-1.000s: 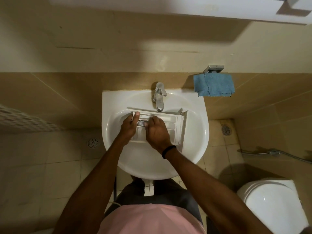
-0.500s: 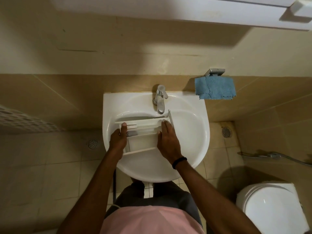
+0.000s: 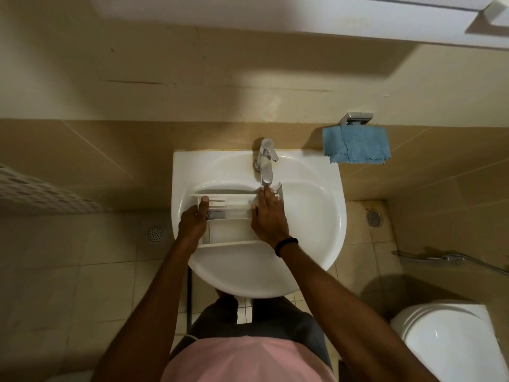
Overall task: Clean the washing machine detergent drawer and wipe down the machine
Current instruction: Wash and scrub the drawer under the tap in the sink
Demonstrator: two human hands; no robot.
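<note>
The white plastic detergent drawer (image 3: 231, 232) lies inside the white ceramic sink basin (image 3: 316, 216), long side running from one hand across to the other. Its near rail sits well inside the basin's front curve, and its far rail lies just under the spout of the chrome mixer tap (image 3: 265, 161). Beyond the right fingers the bowl is bare white out to its rim. Outside the left fingers only a narrow strip of basin shows before the edge.

The left hand (image 3: 192, 224) grips the drawer's left end. Its thumb lies straight along the top of the end wall, while the other fingers are hidden under the hand, so how they lie cannot be told. The right hand (image 3: 268, 216) rests flat on the drawer's right part, fingers straight and close together, their tips just below the tap spout and next to the drawer's upturned front panel. A black wristband (image 3: 286, 245) circles that wrist. Between the two hands the drawer's open compartments show, the largest nearest the person.

Counted: one drawer, two hands on it, one tap, one blue cloth (image 3: 356, 144) hanging on a metal wall holder past the right fingertips, two round floor drains (image 3: 155, 233), and one white toilet (image 3: 446, 346).
</note>
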